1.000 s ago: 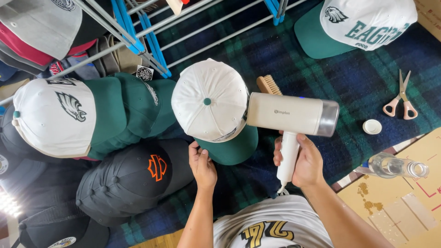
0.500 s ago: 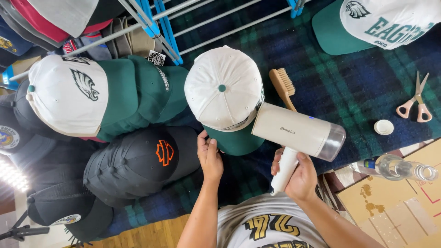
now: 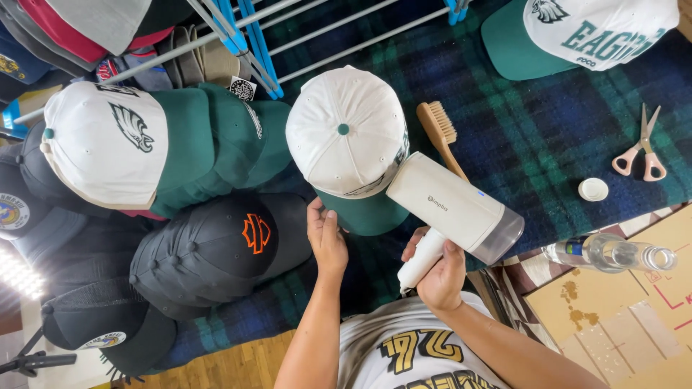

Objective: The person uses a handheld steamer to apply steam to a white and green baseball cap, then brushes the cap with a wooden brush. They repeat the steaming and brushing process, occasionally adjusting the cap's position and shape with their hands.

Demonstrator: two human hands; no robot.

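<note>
White cap [image 3: 347, 137] with green brim is steadied at six o'clock by the left hand [image 3: 326, 238] while the right hand [image 3: 440, 270] grips the steamer [image 3: 454, 209], mid-steaming; next, sweep slowly.

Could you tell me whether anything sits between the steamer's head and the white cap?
Nothing visible does: the steamer in the right hand reaches the white cap, whose green brim the left hand holds.
</note>
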